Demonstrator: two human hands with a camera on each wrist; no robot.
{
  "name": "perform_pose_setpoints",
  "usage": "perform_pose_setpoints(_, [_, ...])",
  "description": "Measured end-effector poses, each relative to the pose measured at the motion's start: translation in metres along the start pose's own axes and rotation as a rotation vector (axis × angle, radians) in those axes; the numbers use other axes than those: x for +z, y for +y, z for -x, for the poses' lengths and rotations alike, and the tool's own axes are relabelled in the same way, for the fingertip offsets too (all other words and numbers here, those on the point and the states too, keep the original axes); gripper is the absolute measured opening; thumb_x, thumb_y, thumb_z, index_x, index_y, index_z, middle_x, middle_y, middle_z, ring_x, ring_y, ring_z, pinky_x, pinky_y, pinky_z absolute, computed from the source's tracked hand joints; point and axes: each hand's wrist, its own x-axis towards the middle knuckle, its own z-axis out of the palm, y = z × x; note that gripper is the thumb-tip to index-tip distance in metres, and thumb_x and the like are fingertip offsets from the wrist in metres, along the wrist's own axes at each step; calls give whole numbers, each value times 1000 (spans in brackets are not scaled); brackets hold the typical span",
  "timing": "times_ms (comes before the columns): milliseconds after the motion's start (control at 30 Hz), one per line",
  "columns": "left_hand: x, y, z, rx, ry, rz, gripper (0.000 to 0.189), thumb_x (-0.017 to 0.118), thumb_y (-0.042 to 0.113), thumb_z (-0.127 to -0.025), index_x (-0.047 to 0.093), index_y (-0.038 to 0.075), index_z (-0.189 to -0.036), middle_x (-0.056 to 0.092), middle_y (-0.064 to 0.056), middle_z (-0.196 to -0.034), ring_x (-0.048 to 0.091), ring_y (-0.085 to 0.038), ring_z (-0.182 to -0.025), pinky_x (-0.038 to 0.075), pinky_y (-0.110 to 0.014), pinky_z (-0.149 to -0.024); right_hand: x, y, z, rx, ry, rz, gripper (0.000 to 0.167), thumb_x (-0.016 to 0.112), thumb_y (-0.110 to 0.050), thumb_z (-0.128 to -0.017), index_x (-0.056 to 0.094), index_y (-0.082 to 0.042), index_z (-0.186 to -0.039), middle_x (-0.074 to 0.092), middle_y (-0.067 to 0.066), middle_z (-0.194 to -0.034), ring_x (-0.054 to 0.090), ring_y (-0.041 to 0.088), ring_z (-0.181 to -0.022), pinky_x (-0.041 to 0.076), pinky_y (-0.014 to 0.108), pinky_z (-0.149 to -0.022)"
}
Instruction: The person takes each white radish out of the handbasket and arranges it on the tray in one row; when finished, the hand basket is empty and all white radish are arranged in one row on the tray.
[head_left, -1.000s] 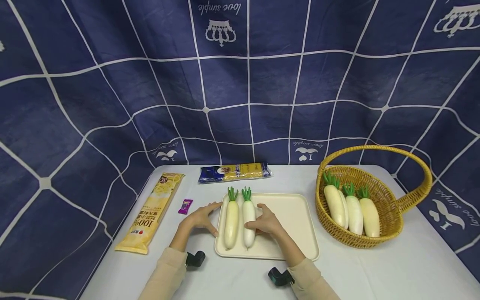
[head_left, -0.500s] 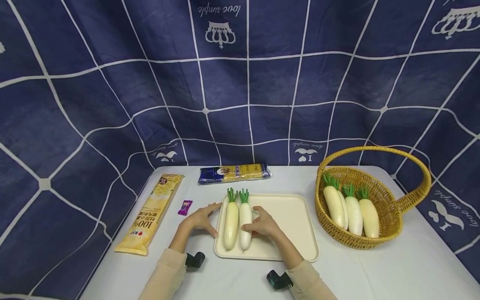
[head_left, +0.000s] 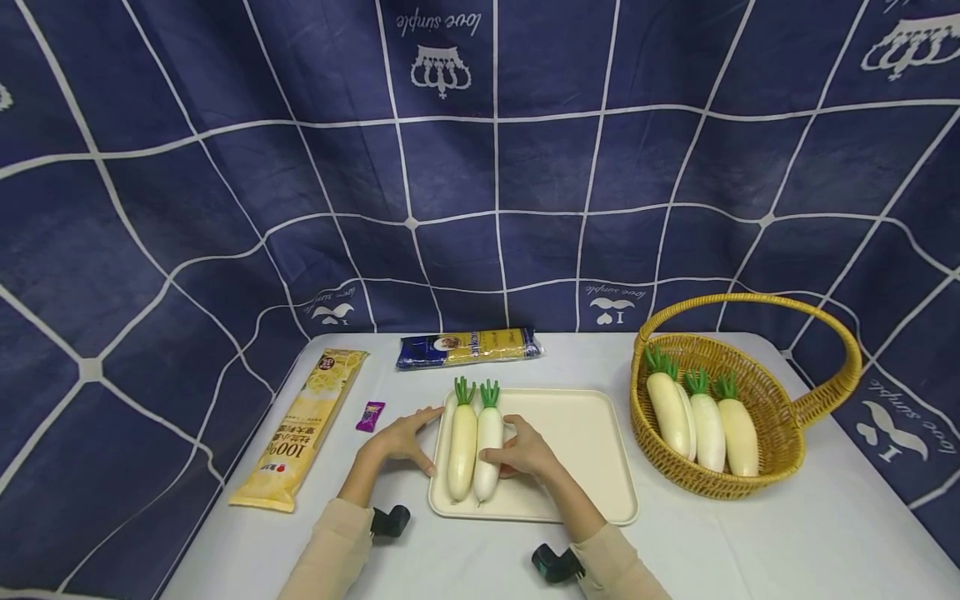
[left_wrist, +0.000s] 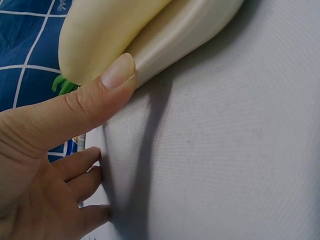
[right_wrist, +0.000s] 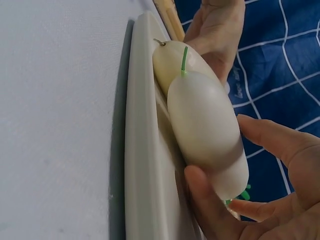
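A cream tray (head_left: 585,433) lies on the white table. Two white radishes with green tops lie side by side on its left part, touching. My right hand (head_left: 525,454) grips the right radish (head_left: 488,442) at its middle; in the right wrist view the thumb and fingers curl round this radish (right_wrist: 205,125). The left radish (head_left: 462,446) lies free beside it. My left hand (head_left: 401,437) rests flat on the table at the tray's left edge. In the left wrist view its thumb (left_wrist: 100,95) presses against the tray rim (left_wrist: 190,30).
A wicker basket (head_left: 712,486) with a handle stands at the right and holds three more radishes (head_left: 705,425). A blue and yellow noodle packet (head_left: 468,344) lies behind the tray. A long yellow packet (head_left: 303,421) and a small purple wrapper (head_left: 371,413) lie at the left.
My right hand has slid the right radish leftward until it lies against the left radish. The left hand has stayed at the tray's edge.
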Motion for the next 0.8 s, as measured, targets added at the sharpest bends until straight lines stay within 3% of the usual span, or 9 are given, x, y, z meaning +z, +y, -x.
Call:
perform_pose_setpoints(333, [2, -2, -2, -16, 8, 2, 106, 90, 12, -51, 38, 8, -144, 27, -23, -150, 20, -44, -138, 17, -60, -111, -9, 3, 3, 17, 20, 52, 85, 77, -23, -76, 30, 6, -141, 62, 13, -83, 62, 17, -56, 58, 32, -53])
perform_pose_setpoints(800, [2, -3, -3, -6, 9, -3, 107, 91, 13, -51, 38, 9, -144, 27, -23, -150, 21, -44, -138, 17, -61, -111, -3, 4, 1, 26, -25, -31, 78, 73, -11, -76, 31, 9, -139, 60, 16, -82, 60, 16, -53, 58, 30, -52])
